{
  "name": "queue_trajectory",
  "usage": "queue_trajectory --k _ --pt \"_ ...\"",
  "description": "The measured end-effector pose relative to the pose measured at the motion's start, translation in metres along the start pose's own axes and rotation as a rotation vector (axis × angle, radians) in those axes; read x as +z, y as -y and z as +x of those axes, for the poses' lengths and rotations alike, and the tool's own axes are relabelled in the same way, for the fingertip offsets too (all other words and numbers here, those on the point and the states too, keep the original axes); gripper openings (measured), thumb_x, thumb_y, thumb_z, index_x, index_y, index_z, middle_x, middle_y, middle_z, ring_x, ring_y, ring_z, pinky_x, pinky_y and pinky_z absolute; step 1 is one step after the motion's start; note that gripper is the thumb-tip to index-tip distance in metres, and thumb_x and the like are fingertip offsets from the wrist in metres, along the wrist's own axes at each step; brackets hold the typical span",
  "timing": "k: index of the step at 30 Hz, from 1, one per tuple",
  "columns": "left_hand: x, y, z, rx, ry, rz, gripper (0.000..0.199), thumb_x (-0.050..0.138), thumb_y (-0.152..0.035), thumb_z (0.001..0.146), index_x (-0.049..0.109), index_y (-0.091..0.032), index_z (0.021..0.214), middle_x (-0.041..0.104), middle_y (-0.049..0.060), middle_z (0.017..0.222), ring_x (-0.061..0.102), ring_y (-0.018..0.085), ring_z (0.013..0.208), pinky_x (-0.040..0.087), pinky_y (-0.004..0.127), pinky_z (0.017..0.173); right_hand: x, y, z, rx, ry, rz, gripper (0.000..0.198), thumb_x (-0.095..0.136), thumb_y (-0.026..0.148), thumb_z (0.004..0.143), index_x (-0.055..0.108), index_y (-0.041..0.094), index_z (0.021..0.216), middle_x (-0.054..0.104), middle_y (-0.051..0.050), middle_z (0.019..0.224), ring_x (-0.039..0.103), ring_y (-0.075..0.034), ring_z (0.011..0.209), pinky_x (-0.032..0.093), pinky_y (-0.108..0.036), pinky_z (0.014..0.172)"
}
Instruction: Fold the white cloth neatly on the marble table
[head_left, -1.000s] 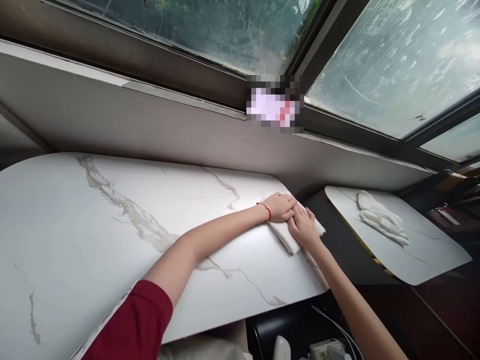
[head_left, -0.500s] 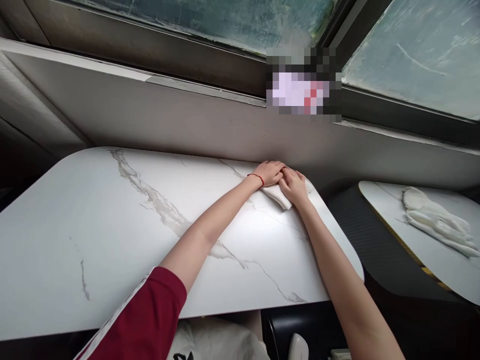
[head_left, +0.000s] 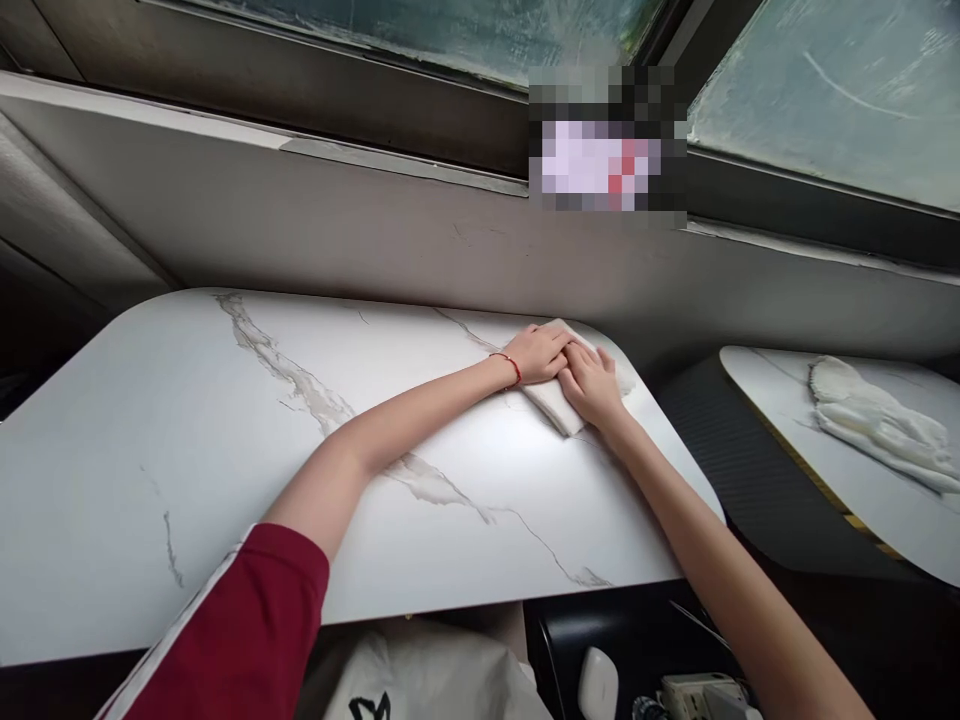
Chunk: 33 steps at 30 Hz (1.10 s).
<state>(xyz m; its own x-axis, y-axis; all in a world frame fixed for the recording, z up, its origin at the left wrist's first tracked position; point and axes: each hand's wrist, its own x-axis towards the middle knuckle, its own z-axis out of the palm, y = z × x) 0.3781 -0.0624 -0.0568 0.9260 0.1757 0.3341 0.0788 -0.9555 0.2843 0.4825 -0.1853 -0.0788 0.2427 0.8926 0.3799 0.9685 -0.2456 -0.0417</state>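
Observation:
My left hand (head_left: 541, 354), with a red string bracelet on the wrist, lies palm down on a folded white cloth (head_left: 556, 404). Beside it my right hand (head_left: 592, 386) presses on the same cloth with its fingers spread, and the two hands touch at the fingertips. Both hands are open, resting over the cloth rather than wrapped round it; they cover its middle. Beneath is a white marble-patterned table (head_left: 247, 450), and the cloth lies near its far right corner.
A grey wall (head_left: 360, 245) runs along the table's far side, below windows. Across a dark gap to the right stands a second marbled table (head_left: 780, 380) with a crumpled white cloth (head_left: 877, 420) on it. A white rounded case (head_left: 598, 684) sits below the near edge.
Both hands and the cloth have shifted slightly toward me, away from the table's far edge. My left elbow has swung outward to the left. More of the cloth shows.

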Motion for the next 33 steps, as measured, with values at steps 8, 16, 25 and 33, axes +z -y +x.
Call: queue_trajectory --k 8,16,25,33 --pt "-0.009 -0.092 -0.101 0.198 0.068 0.087 0.055 0.041 -0.029 0.097 0.049 0.002 0.142 0.054 0.022 0.148 0.050 0.030 0.137 0.035 0.041 0.114 -0.051 0.064 -0.141 -0.139 -0.080 -0.136 0.051 0.028 0.023 0.099 0.046 0.005 0.144 0.060 -0.021 0.139 0.046 -0.031 0.140 0.028 -0.053 0.116" --pt "-0.015 -0.092 -0.133 0.313 0.078 0.034 0.061 0.043 -0.033 0.095 0.048 0.004 0.142 0.053 0.022 0.150 0.049 0.031 0.140 0.033 0.039 0.119 -0.078 0.105 -0.152 -0.242 0.001 -0.286 0.049 0.036 0.021 0.092 0.058 -0.006 0.128 0.062 -0.028 0.132 0.048 -0.040 0.133 0.035 -0.054 0.111" --pt "-0.040 0.002 -0.117 0.073 0.024 0.008 0.056 0.039 -0.025 0.095 0.048 0.001 0.143 0.053 0.022 0.149 0.047 0.030 0.141 0.034 0.044 0.119 -0.024 0.105 -0.037 -0.281 -0.034 0.002 0.048 0.038 0.027 0.092 0.059 0.002 0.127 0.064 -0.022 0.130 0.049 -0.035 0.133 0.034 -0.049 0.112" --pt "-0.068 0.069 -0.110 -0.036 -0.003 0.069 0.049 0.038 -0.021 0.094 0.050 -0.007 0.140 0.058 0.018 0.143 0.055 0.028 0.132 0.041 0.043 0.111 0.010 0.123 0.045 -0.279 -0.009 0.134 0.043 0.041 0.028 0.090 0.059 0.006 0.123 0.064 -0.022 0.130 0.048 -0.033 0.132 0.029 -0.048 0.114"
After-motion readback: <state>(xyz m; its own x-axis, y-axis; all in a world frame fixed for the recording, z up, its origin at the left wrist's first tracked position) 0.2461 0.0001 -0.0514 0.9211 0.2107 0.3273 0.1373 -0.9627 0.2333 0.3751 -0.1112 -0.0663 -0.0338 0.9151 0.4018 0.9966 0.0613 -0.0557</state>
